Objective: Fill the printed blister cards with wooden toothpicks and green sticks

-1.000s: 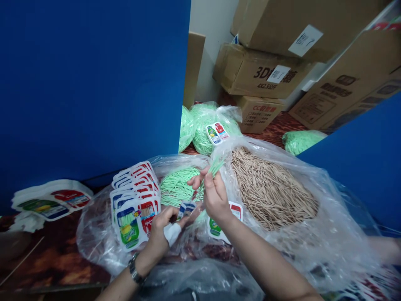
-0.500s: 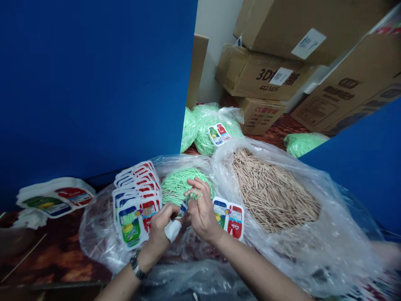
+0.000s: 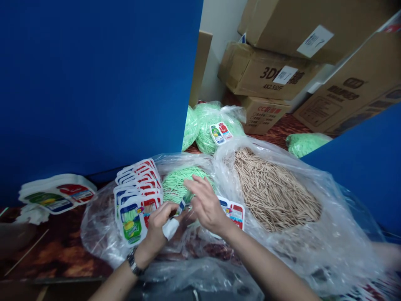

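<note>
My left hand, with a watch on the wrist, is closed on a small printed packet with a white edge. Touching or just over the packet's upper end, my right hand has its fingers spread and a little blurred. Behind the hands lies a pile of green sticks in a clear bag. Several filled packets overlap in a row left of my left hand. Another packet lies partly under my right hand. Brown sticks fill an open clear bag at the right.
A stack of printed cards sits at the far left. Blue panels rise at left and right. Cardboard boxes and bags of green sticks stand at the back. A blurred arm shows at the right edge.
My right hand's fingers have spread, and the green sticks seen at its fingertips no longer show there. My left hand still holds the packet. The view has shifted slightly.
</note>
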`<state>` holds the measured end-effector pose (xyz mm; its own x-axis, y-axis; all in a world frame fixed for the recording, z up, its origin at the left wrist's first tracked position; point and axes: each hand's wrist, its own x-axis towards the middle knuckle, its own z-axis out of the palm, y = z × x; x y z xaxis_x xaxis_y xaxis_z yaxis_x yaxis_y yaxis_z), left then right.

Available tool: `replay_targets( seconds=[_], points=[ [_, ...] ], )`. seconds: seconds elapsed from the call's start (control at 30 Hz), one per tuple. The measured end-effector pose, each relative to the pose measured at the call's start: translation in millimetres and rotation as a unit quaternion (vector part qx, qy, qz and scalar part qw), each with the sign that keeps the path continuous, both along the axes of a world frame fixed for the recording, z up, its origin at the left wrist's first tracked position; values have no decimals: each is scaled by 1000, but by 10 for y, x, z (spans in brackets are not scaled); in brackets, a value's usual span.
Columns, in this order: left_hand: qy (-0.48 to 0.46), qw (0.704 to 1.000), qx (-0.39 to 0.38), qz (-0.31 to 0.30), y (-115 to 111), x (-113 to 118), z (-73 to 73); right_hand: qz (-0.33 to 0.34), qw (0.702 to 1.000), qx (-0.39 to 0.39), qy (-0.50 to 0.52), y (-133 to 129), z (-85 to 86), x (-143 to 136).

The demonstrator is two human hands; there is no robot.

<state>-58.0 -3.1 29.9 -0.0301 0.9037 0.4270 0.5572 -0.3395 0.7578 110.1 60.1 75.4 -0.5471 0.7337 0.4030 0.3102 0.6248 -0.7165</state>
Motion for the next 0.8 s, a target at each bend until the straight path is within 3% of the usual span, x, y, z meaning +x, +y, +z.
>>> replay_targets(
  seconds=[0.07, 0.17, 0.23, 0.33, 0.37, 0.43, 0.63, 0.8],
  points=[
    [8, 1000, 3, 19, 0, -47, 4, 37, 999, 14, -22, 89, 5, 29],
    [18, 999, 3, 45, -18, -156, -10, -54, 998, 1, -20, 285, -129, 100],
    [22, 998, -2, 60, -39, -234, -31, -72, 988, 5, -134, 397, -305, 134],
    [25, 996, 0, 82, -72, -316, -67, 16, 917, 44, -396, 434, -603, 112],
    [25, 996, -1, 87, -81, -330, -75, 39, 893, 57, -446, 409, -688, 89],
    [25, 996, -5, 89, -96, -342, -81, 65, 870, 75, -482, 328, -822, 43],
    [23, 996, -8, 87, -114, -350, -65, 103, 892, 60, -436, 213, -938, 92],
    [26, 996, -4, 85, -116, -344, -98, 0, 921, -22, -389, 489, -855, 208]
  ],
)
